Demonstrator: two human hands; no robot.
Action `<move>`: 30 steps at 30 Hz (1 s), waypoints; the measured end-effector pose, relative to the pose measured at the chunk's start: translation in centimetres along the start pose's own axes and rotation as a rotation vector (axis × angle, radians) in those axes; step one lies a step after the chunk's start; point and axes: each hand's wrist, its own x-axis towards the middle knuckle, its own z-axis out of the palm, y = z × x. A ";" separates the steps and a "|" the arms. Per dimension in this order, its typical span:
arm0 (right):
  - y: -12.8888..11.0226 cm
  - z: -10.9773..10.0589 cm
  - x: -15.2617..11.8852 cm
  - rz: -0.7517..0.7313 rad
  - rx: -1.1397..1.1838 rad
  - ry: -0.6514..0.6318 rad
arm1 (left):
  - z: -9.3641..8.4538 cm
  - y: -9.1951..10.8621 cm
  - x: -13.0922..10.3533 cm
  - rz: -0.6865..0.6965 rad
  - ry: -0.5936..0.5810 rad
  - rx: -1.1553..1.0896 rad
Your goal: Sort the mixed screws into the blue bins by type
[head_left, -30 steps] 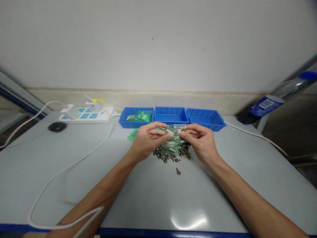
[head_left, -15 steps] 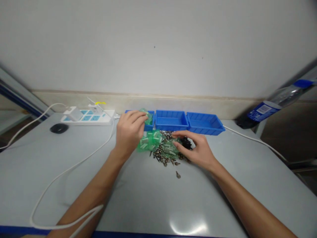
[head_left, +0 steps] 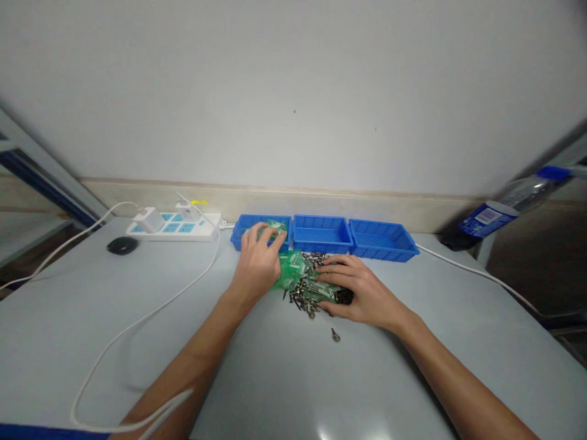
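Observation:
My left hand (head_left: pixel 257 263) is over the front of the left blue bin (head_left: pixel 241 239), its fingers apart and touching or just above a green plastic bag (head_left: pixel 277 226) inside. Another green bag (head_left: pixel 291 269) of small pale pieces lies on the table beside that hand, partly covered by it. My right hand (head_left: pixel 362 290) curves over the right side of a pile of screws (head_left: pixel 300 299), thumb and fingers spread around the end of a clear bag of long screws (head_left: pixel 321 289). Some black pieces (head_left: pixel 343 296) show under its palm.
Two more blue bins, a middle one (head_left: pixel 322 249) and a right one (head_left: pixel 385 253), stand along the wall. One loose screw (head_left: pixel 335 335) lies in front of the pile. On the left are a power strip (head_left: pixel 202 231), a black mouse (head_left: pixel 122 245) and a white cable (head_left: pixel 151 316); a bottle (head_left: pixel 488 219) leans at right.
My left hand has lowered the green bag into the left bin and its fingers have spread. My right hand has come down onto the pile around the clear bag. The view has shifted slightly.

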 end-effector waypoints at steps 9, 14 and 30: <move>0.5 0.3 0.2 0.040 0.027 0.104 | -0.6 2.5 0.3 0.141 0.066 -0.286; 0.0 -0.2 0.1 0.042 0.004 0.066 | -0.6 3.2 0.2 0.156 0.007 -0.339; 0.2 0.7 0.4 0.100 0.276 0.128 | -0.4 3.3 0.2 0.070 -0.042 -0.569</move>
